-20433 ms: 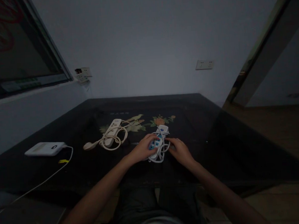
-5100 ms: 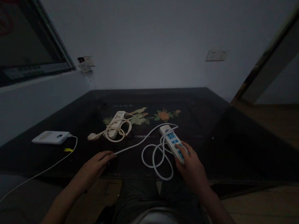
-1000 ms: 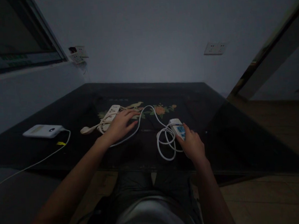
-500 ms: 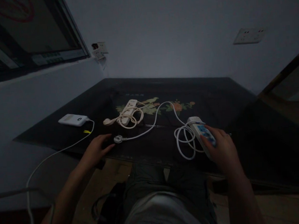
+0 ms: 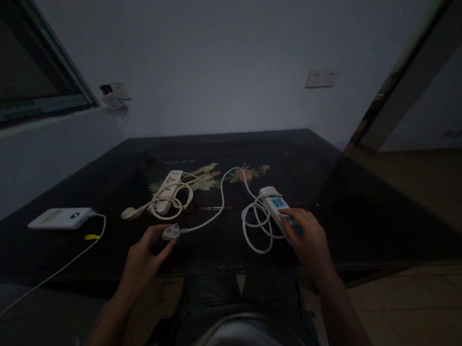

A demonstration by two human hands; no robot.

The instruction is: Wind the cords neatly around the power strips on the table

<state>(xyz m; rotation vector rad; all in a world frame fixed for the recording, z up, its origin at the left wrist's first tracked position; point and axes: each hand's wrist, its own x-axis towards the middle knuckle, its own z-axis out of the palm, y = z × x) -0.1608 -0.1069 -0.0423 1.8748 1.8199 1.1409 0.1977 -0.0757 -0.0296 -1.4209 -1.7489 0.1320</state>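
Note:
My left hand (image 5: 149,251) has its fingers and thumb around a white plug (image 5: 171,232) near the table's front edge. From the plug a white cord (image 5: 222,194) arcs across the table to a loose coil beside a white power strip with blue socket panels (image 5: 270,199). My right hand (image 5: 308,236) grips the near end of that strip, covering part of it. A second, cream power strip (image 5: 173,177) lies farther left, its own cord looped over it and its plug (image 5: 130,213) resting at its left.
A white power bank (image 5: 61,219) with a thin cable lies on the left of the dark table (image 5: 229,147), near a yellow tag (image 5: 91,237). Wall sockets (image 5: 320,78) are at the back right, and more sockets (image 5: 113,94) at the back left beside a window.
My left hand has closed in on the white plug, which it was just short of before. My right hand stays on the power strip. The camera view has shifted to the right.

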